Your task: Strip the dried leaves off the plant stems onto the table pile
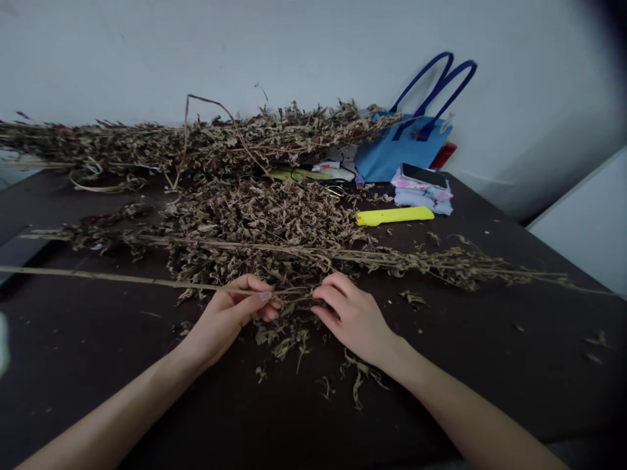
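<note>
A long dried stem (122, 279) runs from the left edge into my left hand (235, 313), which pinches it between thumb and fingers. Close to the right of it, my right hand (350, 313) has its fingers curled around the leafy part of the same stem. Beneath and behind both hands lies a heap of dried leaves (274, 215). Several more long dried stalks (382, 260) stretch across this heap just beyond my fingers. Loose leaf bits (289, 339) lie on the dark table (274, 418) below the hands.
A large bundle of dried plants (147, 143) lies along the wall. At the back right are a blue bag (401, 153), a phone (424, 175) on folded cloth or packets (424, 198), a yellow object (394, 215) and scissors handles (336, 190).
</note>
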### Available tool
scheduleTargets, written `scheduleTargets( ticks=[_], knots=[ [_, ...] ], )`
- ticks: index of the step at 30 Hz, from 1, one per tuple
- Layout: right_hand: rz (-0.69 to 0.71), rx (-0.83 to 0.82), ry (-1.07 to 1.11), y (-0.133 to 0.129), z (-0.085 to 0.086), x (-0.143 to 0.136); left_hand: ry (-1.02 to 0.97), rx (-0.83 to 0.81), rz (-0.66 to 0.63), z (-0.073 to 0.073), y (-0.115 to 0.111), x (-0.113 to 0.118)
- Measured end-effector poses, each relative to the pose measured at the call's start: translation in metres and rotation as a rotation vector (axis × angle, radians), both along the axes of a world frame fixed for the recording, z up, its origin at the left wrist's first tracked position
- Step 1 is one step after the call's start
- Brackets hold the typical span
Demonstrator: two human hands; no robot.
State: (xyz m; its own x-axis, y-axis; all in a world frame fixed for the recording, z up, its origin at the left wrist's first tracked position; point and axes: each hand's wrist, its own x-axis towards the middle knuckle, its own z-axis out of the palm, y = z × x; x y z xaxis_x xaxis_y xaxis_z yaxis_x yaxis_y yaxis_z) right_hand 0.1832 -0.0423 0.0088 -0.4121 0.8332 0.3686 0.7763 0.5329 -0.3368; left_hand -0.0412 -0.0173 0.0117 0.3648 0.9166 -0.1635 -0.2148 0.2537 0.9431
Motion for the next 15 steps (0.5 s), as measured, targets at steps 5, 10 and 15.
scheduleTargets(
  ticks=[5, 10, 15],
  knots=[
    [0.020, -0.062, 0.096, 0.000, 0.004, 0.000, 0.004, -0.002, 0.010, 0.001, -0.001, 0.000],
    [0.077, -0.182, 0.345, -0.001, 0.011, 0.001, -0.015, -0.014, 0.018, 0.000, 0.000, 0.001],
    [0.055, -0.493, 0.606, -0.001, 0.013, 0.003, -0.015, -0.024, 0.053, 0.001, 0.002, 0.002]
  ],
)
